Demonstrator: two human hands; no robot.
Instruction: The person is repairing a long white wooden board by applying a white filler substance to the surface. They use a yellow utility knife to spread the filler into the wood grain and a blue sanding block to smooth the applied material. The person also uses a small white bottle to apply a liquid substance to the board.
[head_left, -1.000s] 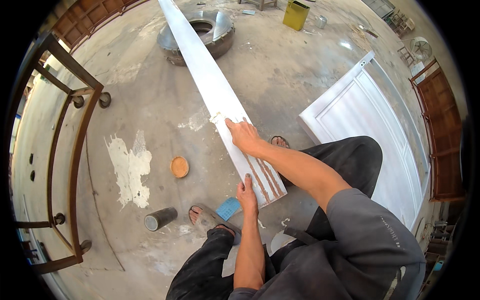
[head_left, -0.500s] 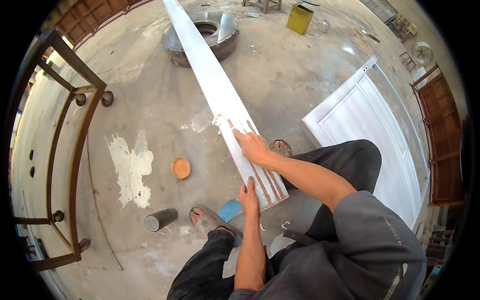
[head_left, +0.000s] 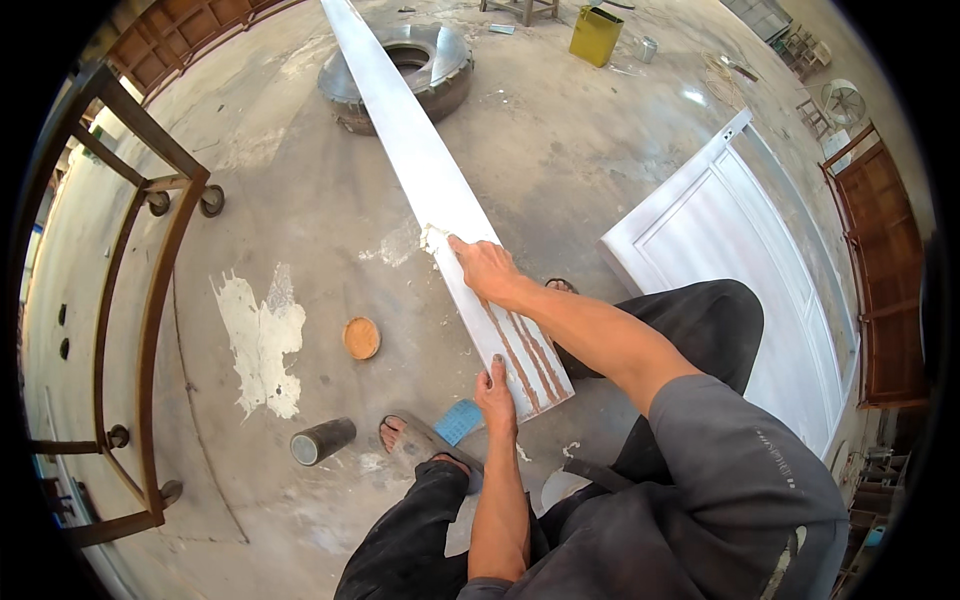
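A long white board [head_left: 405,130] slopes toward me, its far part lying across a tyre [head_left: 455,85]. My left hand [head_left: 495,398] grips the board's near left edge, thumb on top and fingers out of sight underneath. Farther up the board, my right hand [head_left: 487,268] has its index finger stretched onto the white surface, beside a lump of cream putty [head_left: 433,239] at the left edge. No tool shows in it; its other fingers are partly hidden. Several reddish-brown streaks [head_left: 541,358] run lengthwise along the board's near end.
On the floor to the left are a round tub of orange-brown paste [head_left: 361,338], a dark cylinder [head_left: 323,440] and a dried cream patch [head_left: 262,345]. A wheeled frame [head_left: 160,330] stands beyond. A white panel [head_left: 720,240] lies right; a yellow can [head_left: 596,36] stands far off.
My right hand has slid up the board and leftward, its index finger now close to the putty lump. More brown streak shows behind it. My left hand keeps its hold.
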